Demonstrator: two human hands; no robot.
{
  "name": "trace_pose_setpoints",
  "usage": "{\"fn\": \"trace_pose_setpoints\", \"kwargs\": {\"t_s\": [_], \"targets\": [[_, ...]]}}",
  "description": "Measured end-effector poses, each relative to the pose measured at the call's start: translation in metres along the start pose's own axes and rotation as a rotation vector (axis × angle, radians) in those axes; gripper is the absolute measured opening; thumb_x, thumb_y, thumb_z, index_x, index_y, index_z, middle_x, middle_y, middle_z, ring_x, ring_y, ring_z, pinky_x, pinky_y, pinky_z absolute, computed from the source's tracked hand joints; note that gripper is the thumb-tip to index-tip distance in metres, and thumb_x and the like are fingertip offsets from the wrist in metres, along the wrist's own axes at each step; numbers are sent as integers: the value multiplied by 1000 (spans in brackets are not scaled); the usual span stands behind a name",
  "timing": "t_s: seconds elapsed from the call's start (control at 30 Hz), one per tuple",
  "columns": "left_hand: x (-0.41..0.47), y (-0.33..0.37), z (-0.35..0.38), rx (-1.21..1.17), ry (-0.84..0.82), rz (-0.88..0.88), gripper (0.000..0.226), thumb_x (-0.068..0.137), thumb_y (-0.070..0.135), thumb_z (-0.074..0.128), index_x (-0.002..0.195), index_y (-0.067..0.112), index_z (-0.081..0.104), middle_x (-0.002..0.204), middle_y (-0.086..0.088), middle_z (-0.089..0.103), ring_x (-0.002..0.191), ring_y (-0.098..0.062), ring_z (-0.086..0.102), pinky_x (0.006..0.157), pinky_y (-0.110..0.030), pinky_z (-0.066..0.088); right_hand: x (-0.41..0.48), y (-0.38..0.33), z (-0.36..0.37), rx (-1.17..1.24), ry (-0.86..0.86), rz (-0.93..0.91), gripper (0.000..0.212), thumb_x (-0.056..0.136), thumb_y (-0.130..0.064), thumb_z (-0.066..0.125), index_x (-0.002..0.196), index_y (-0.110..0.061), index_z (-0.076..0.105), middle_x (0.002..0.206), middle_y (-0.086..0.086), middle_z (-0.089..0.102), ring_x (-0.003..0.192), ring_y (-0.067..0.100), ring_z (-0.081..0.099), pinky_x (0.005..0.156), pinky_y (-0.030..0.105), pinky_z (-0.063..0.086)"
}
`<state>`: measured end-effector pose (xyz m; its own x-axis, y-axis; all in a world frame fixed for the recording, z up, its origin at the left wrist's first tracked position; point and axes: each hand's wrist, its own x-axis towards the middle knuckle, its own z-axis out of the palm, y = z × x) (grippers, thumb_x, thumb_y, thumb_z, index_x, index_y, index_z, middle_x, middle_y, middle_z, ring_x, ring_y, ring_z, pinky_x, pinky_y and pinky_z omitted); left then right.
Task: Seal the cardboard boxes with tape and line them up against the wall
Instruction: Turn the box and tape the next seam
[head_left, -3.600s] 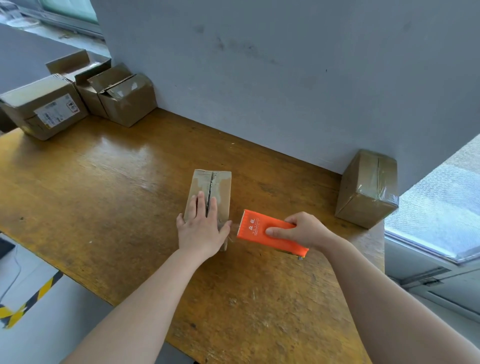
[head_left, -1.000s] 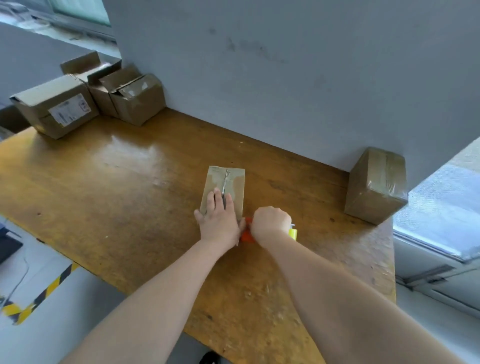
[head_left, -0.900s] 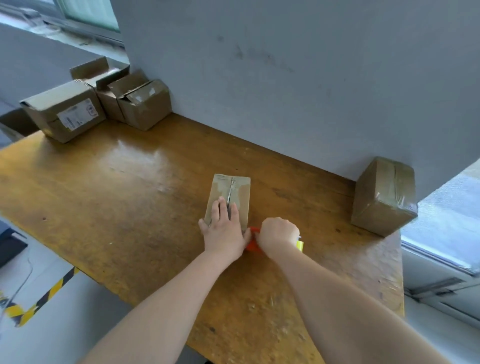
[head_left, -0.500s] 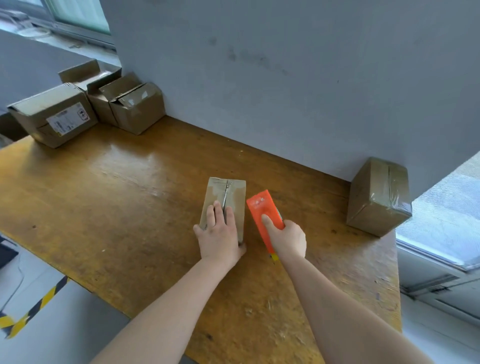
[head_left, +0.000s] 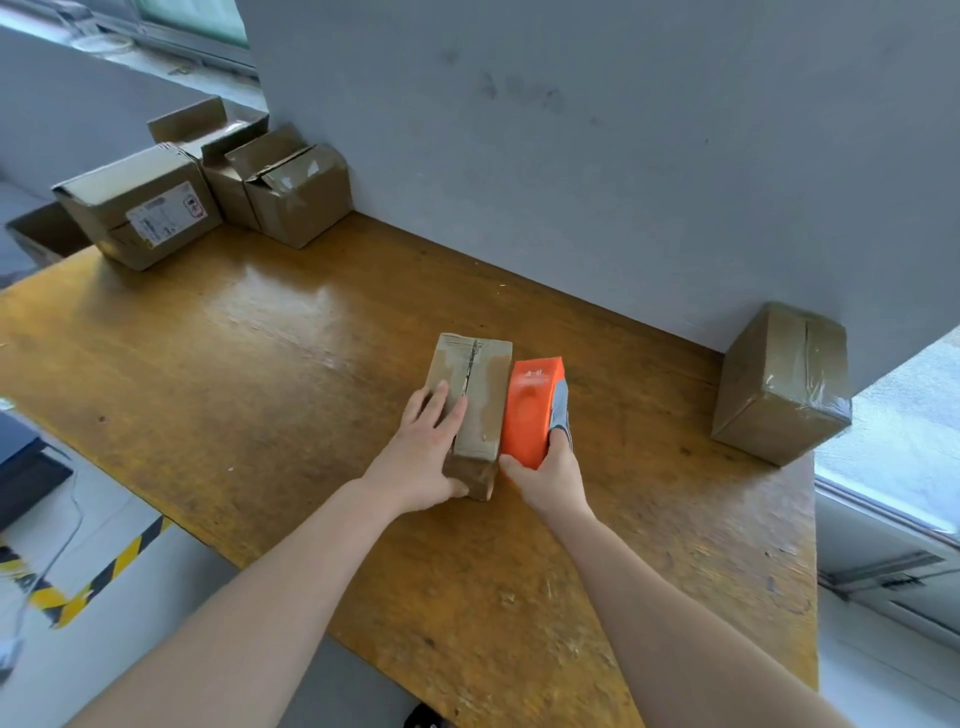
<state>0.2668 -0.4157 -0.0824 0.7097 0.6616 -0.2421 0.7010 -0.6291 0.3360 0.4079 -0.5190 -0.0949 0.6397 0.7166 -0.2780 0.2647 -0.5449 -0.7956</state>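
Observation:
A small cardboard box (head_left: 480, 384) lies in the middle of the wooden table (head_left: 260, 374), its top seam still split open. My left hand (head_left: 423, 452) lies on its near left part, fingers flat on top and thumb at the near end. Just right of the box, my right hand (head_left: 550, 467) grips an orange tape dispenser (head_left: 530, 410) that points away from me, beside the box's right edge. A box wrapped in clear tape (head_left: 784, 382) stands against the grey wall (head_left: 571, 130) at the right.
Three more cardboard boxes sit at the far left corner: one with a white label (head_left: 137, 210) and two with loose flaps (head_left: 298, 189) by the wall. The table's near edge runs diagonally, with floor and yellow-black tape (head_left: 98, 577) below. A window (head_left: 904, 441) lies to the right.
My right hand has swung the orange dispenser from crosswise at the box's near end to lengthwise along its right side. My left hand has shifted to the box's left part.

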Motion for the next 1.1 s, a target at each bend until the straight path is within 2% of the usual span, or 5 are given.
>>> {"fn": "trace_pose_setpoints", "kwargs": {"t_s": [0.23, 0.5, 0.7, 0.87, 1.1], "targets": [[-1, 2, 8, -3, 24, -7, 104, 88, 23, 69, 154, 24, -11, 158, 6, -27, 144, -16, -28, 121, -46, 14, -1, 1, 1, -64, -54, -21, 71, 72, -39, 85, 116, -17, 34, 111, -1, 49, 100, 18, 53, 81, 35, 51], [1, -5, -2, -132, -53, 47, 118, 75, 56, 74, 156, 21, -4, 159, 7, -24, 143, -11, -29, 120, -46, 6, 3, -5, 5, -250, -29, -36, 72, 72, -45, 84, 114, -18, 32, 105, -1, 50, 97, 23, 58, 71, 35, 51], [4, -22, -10, -217, -11, 68, 80, 87, 17, 59, 155, 22, 17, 163, 9, -6, 145, -6, -14, 122, -45, 10, 7, -10, -8, -107, -184, -21, 90, 61, -65, 82, 117, -19, 28, 116, -1, 48, 106, 19, 52, 89, 41, 53], [6, -28, -8, -95, 23, 123, 77, 93, 27, 62, 155, 26, 17, 163, 9, -6, 146, -8, -11, 122, -44, 15, 6, -14, -3, -305, -89, -62, 76, 69, -63, 78, 108, -22, 27, 104, -4, 49, 96, 18, 56, 80, 39, 56], [5, -28, 5, 14, 150, 164, 81, 89, 18, 67, 155, 25, 20, 163, 3, 4, 146, -14, -3, 117, -42, 29, 7, 1, 2, -390, -67, -92, 72, 73, -55, 79, 108, -23, 26, 108, -1, 52, 107, 27, 58, 85, 44, 54]]}}
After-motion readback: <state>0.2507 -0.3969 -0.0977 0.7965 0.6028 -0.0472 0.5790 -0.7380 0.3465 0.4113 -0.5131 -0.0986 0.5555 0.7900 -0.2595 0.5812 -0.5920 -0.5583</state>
